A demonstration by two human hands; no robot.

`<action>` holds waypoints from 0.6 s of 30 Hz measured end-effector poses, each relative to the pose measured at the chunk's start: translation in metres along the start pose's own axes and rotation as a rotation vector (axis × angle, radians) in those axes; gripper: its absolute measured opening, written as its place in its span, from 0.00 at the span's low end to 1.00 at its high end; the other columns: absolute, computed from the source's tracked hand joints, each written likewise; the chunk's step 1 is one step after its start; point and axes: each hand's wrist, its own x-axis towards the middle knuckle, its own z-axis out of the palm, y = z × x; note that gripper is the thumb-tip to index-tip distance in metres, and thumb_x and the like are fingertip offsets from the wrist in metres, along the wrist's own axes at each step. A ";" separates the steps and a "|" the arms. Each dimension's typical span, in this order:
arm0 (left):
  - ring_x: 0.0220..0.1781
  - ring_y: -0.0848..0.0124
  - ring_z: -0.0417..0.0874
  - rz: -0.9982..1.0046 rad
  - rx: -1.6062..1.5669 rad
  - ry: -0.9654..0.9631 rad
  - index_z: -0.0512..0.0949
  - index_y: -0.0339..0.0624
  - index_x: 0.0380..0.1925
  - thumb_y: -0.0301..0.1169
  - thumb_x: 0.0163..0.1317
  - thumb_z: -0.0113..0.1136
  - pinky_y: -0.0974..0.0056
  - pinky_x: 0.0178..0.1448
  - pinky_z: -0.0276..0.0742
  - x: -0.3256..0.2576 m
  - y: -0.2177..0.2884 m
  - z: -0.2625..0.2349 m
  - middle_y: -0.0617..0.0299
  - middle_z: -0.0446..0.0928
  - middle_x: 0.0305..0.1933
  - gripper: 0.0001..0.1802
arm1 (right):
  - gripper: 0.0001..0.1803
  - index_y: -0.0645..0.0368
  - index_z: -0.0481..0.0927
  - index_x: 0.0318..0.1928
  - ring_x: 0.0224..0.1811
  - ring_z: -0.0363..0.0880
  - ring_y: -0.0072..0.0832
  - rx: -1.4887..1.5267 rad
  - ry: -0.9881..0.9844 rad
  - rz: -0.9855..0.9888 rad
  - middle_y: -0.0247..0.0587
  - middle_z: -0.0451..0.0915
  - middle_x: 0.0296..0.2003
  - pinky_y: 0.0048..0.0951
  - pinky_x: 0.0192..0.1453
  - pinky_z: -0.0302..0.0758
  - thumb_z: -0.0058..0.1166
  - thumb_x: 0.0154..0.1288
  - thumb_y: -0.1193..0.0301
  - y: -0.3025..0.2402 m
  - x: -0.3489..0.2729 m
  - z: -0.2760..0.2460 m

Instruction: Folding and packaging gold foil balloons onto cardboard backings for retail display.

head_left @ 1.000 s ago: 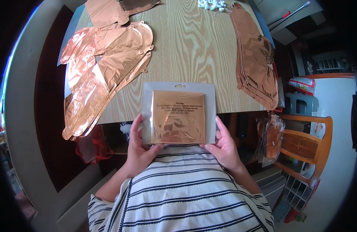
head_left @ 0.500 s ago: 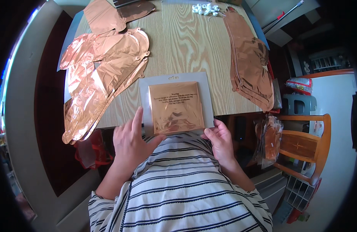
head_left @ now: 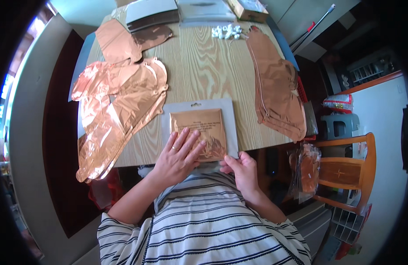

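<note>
Foil balloon packet (head_left: 199, 128) pressed flat by left hand (head_left: 179, 154), corner pinched by right hand (head_left: 241, 170); slippery packet could be slid off counter (head_left: 204, 66) edge.

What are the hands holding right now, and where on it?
A flat packet of copper foil lying on the table: left hand presses flat on its near half, right hand pinches its near right corner.
</note>
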 end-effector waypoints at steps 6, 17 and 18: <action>0.81 0.46 0.57 -0.009 0.001 -0.011 0.66 0.50 0.74 0.37 0.55 0.70 0.40 0.81 0.51 0.011 -0.006 0.002 0.51 0.62 0.79 0.44 | 0.15 0.65 0.79 0.27 0.24 0.87 0.25 -0.544 0.055 -0.149 0.44 0.85 0.22 0.26 0.28 0.80 0.67 0.68 0.69 -0.031 0.006 -0.005; 0.80 0.44 0.59 -0.019 -0.134 -0.037 0.66 0.48 0.73 0.48 0.63 0.65 0.39 0.80 0.51 0.024 -0.018 -0.012 0.45 0.61 0.78 0.40 | 0.10 0.65 0.83 0.38 0.30 0.80 0.24 -1.047 -0.162 -0.693 0.41 0.83 0.28 0.29 0.37 0.74 0.61 0.69 0.68 -0.191 0.200 0.032; 0.80 0.44 0.59 -0.018 -0.140 -0.036 0.67 0.48 0.73 0.47 0.62 0.66 0.39 0.80 0.52 0.024 -0.020 -0.010 0.45 0.61 0.78 0.40 | 0.10 0.62 0.84 0.38 0.33 0.83 0.34 -1.025 -0.190 -0.813 0.45 0.84 0.29 0.34 0.39 0.77 0.61 0.68 0.67 -0.195 0.242 0.048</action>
